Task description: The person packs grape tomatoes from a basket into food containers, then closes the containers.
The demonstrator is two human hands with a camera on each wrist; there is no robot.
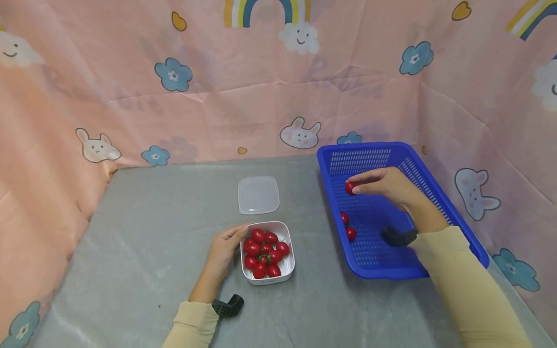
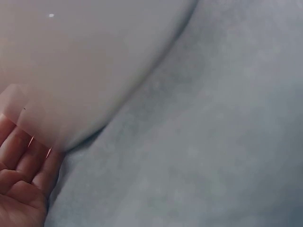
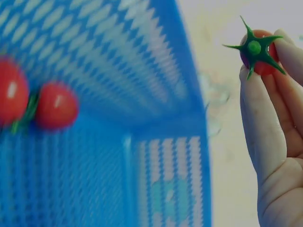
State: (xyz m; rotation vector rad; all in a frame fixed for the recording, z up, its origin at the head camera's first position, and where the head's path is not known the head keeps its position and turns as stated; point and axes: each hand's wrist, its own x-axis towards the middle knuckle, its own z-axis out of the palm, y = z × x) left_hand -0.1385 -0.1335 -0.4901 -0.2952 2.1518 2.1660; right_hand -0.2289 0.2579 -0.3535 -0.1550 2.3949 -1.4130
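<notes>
My right hand (image 1: 387, 186) pinches a cherry tomato (image 1: 350, 188) above the blue basket (image 1: 365, 273). In the right wrist view, the green star-shaped calyx of that cherry tomato (image 3: 258, 49) shows between thumb and fingertips. Two more cherry tomatoes (image 1: 350, 234) lie along the basket's left side. A white square container (image 1: 267, 281) holds several cherry tomatoes. Against its left side rests my left hand (image 1: 224, 249), and the left wrist view shows these fingers (image 2: 35, 156) touching the container's smooth wall (image 2: 80, 61).
Behind the container, a translucent square lid (image 1: 258, 195) lies flat on the grey table (image 1: 152, 251). A pink printed cloth (image 1: 243, 96) hangs around the back and sides. Tall slotted walls enclose the basket.
</notes>
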